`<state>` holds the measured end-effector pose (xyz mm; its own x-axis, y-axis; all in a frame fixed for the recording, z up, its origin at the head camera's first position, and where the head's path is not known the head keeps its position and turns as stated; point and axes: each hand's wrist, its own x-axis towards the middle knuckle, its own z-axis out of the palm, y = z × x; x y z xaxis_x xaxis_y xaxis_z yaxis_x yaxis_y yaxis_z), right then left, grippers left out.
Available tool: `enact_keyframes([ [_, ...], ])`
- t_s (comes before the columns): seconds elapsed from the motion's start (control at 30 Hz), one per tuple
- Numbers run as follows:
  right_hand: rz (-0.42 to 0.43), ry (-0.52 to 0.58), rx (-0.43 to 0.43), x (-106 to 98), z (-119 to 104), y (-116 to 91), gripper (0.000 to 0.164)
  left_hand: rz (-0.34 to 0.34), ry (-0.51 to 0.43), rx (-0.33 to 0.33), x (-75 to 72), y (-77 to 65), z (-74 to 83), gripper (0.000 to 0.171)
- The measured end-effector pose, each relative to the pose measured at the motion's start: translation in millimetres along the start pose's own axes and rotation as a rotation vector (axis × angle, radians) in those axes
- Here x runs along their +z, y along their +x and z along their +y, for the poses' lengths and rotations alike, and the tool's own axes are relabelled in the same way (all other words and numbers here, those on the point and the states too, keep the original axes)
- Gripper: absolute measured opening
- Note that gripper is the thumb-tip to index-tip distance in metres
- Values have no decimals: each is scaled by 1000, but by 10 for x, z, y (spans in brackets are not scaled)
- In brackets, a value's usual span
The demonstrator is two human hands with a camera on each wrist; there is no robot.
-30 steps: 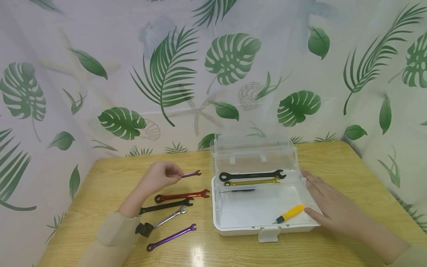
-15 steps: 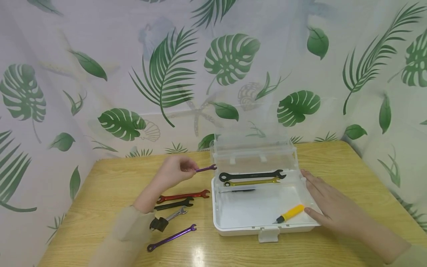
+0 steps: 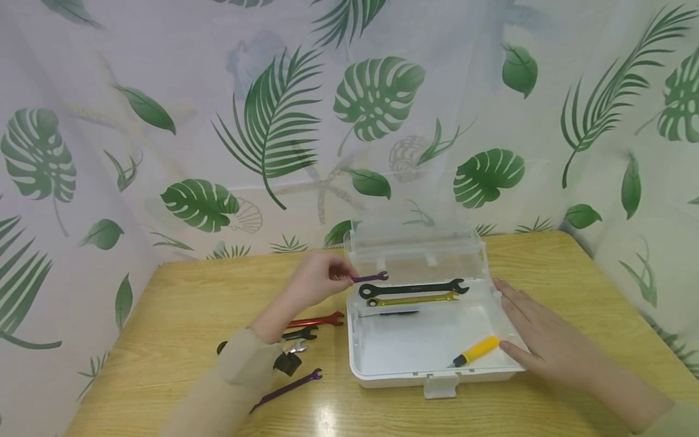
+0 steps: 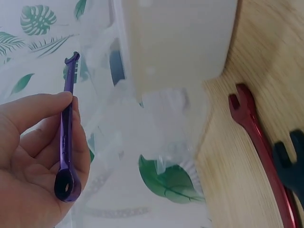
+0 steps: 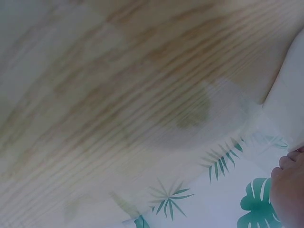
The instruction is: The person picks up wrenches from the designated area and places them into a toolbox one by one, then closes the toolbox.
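Observation:
My left hand (image 3: 322, 280) pinches a small purple wrench (image 4: 68, 123) between thumb and fingers, its open end pointing right over the back left of a white toolbox (image 3: 382, 377). Against the toolbox's right side rests my right hand (image 3: 546, 334), fingers extended; only a bit of that hand (image 5: 289, 185) shows in the right wrist view. Along the back of the box lie a black wrench (image 3: 415, 289) and a gold wrench (image 3: 412, 299). A yellow-handled utility knife (image 3: 477, 350) lies at the box's front right, and a thin dark tool (image 3: 398, 313) is partly hidden under the tray.
Left of the box, a red wrench (image 3: 322, 320), a black wrench (image 3: 303, 333), a silver wrench (image 3: 297, 346) and a longer purple wrench (image 3: 289, 388) lie on the wooden table (image 3: 371, 413), partly behind my left arm. The box's clear lid (image 3: 415, 243) stands raised.
My left hand has carried the small purple wrench rightward, from above the table's left part to over the toolbox's back left corner. The right hand has stayed against the box.

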<state>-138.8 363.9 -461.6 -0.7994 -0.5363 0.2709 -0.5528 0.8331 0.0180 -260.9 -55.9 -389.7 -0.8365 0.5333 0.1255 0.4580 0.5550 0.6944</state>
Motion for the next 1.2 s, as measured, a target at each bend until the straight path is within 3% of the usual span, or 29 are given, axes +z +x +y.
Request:
enact_keyframes([
  [0.57, 25, 8, -12, 14, 10, -10, 85, -12, -47, 52, 266, 253, 262, 10],
  [0.83, 21, 4, -2, 22, 14, -17, 84, -71, -34, 122, 408, 346, 374, 15],
  [1.2, 23, 20, -2, 7, -2, -11, 83, -136, -18, 119, 586, 434, 374, 13],
])
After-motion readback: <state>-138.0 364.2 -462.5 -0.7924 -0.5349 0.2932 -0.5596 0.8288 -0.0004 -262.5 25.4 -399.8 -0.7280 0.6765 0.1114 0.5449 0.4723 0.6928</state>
